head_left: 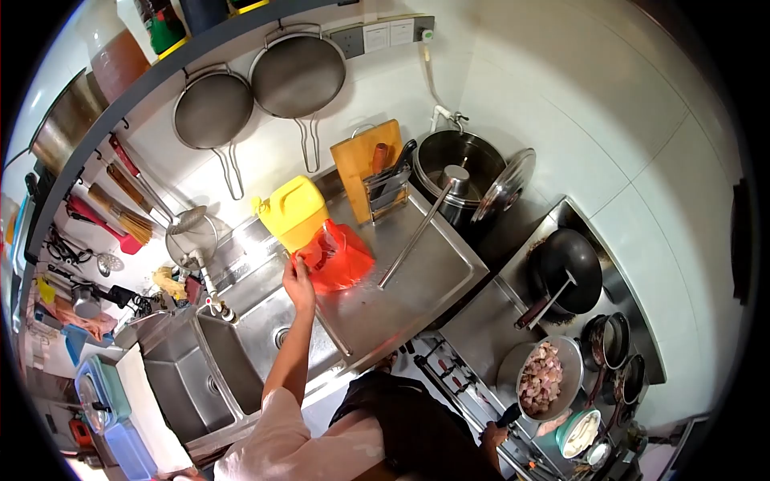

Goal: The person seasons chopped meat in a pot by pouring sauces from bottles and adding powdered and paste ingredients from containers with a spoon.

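My left hand (298, 282) is closed on the edge of a red plastic bag (341, 258), which rests on the steel drainboard (417, 280). Right behind the bag stands a yellow jug (295, 210). At the lower right, my right hand (494, 435) is wrapped round the dark handle of a pan (568, 361) that holds chopped raw meat (541, 380). That pan is over the stove, beside a bowl of pale food (581, 433).
A black wok (568, 271) sits at the back of the stove. Near the corner are a large pot (461, 160), a long-handled ladle (421, 232) and a cutting board (353, 172) with a knife rack. Double sinks (180, 385) lie left. Strainers (297, 72) hang on the wall.
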### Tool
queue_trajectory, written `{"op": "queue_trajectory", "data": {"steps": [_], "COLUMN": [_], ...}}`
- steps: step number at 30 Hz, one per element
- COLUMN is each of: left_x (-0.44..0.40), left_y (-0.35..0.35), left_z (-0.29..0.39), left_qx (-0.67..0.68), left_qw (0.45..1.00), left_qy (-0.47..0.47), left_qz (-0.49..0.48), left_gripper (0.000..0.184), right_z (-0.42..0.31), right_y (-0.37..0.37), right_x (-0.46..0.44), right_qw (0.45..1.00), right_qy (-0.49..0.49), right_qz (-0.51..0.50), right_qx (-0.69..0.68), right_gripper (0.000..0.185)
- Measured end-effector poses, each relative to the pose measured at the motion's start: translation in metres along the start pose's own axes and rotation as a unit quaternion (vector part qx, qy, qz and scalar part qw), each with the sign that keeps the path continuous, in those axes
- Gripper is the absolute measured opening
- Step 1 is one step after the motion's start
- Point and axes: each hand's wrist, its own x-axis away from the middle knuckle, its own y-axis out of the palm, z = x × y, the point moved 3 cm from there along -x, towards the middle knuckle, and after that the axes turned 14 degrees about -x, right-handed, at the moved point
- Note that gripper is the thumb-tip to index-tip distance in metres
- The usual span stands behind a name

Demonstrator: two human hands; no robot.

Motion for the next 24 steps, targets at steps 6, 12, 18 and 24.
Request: {"op": "queue_trajectory", "data": {"steps": [6, 12, 18, 24], "left_x": [0.044, 0.083, 0.104, 0.099], "left_y": [-0.019, -0.027, -0.048, -0.054], "left_z": [0.013, -0.005, -0.039, -0.053], "left_qx": [0.035, 0.06, 0.084, 0.035], "left_qw": [0.999, 0.998, 0.993, 0.998], "left_qy": [-0.026, -0.022, -0.084, -0.02], "left_qz": [-0.02, -0.002, 0.003, 0.048], "left_gripper": [0.031, 0.033, 0.031, 0.029], "right_z": [-0.011, 0.011, 0.023, 0.013], "right_y": [0.001, 0.0, 0.001, -0.001], "right_x": [0.005, -0.008, -0.017, -0.01], "right_qw": [0.998, 0.998, 0.998, 0.999], "right_qy": [0.034, 0.043, 0.043, 0.026], "right_qz": [0.036, 0.008, -0.005, 0.01], "right_qx": [0.031, -0.041, -0.055, -0.026], "right_gripper": [0.015, 0.018, 0.019, 0.021]}}
